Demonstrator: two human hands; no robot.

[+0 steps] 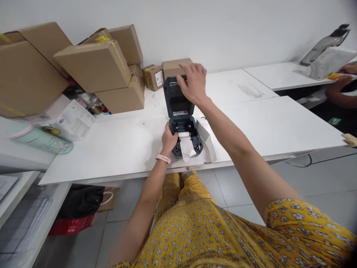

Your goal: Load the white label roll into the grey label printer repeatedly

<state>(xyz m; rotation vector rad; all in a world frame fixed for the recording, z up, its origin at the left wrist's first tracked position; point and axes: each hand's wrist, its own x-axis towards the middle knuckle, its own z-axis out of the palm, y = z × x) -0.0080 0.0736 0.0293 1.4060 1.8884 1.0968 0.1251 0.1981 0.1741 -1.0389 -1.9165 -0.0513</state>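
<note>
White table (251,126) bearing an open label printer (182,123). Left of the printer, stacked cardboard boxes (95,67); just behind it, a small box (174,67); just right of it, folded white paper (208,140).

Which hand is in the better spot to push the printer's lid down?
Right, probably. The right hand grips the top edge of the raised lid, while the left hand sits low against the printer base, beside the paper roll.
</note>
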